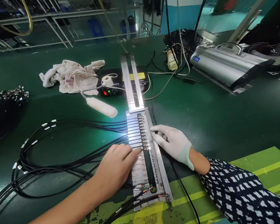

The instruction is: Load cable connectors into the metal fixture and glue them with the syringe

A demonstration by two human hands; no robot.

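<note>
A long metal fixture [162, 174] lies on the green table, with several black cables [84, 124] laid across its slots and their small connector ends lined up along a central channel. My bare left hand [118, 165] rests over the fixture's left side, fingers bent together at the lowest cable of the upper row; what they hold, if anything, is hidden. My right hand [171, 141], in a white glove, touches the fixture's right edge with thumb and index finger apart. More cable ends lie at the fixture's near end.
Behind the fixture stand a black control box [109, 93], a white lamp [102, 107] and a crumpled cloth [71, 76]. A silver machine [226, 67] sits at the back right. A cable bundle [9, 102] lies far left; a green mat [254, 171] covers the near right.
</note>
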